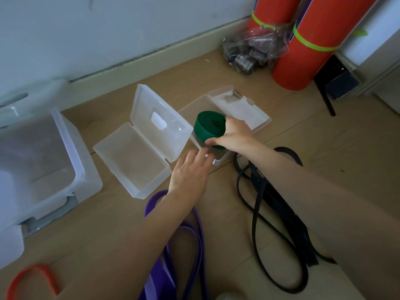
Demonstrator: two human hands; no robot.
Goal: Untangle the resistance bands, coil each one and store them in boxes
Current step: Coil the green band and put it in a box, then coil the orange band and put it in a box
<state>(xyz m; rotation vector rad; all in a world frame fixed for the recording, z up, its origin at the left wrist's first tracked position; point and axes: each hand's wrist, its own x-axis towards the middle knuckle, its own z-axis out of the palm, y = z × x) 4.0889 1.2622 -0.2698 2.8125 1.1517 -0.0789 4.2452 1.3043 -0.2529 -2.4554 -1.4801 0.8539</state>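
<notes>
Head view: right hand (232, 135) grips the green coil (206, 126), thumb at front and fingers behind, lowering it into the far box (257, 123), lid open. Grip likely keeps the coil from unwinding. Left hand (190, 172), fingers straight, touches that box's near corner, probably to steady it. Near box (132, 167) open. Purple band (194, 230), black band (279, 213) and orange band (30, 276) lie uncoiled on the floor.

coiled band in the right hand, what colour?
Green: the coiled band, gripped by the right hand over the open box. Head view.
</notes>
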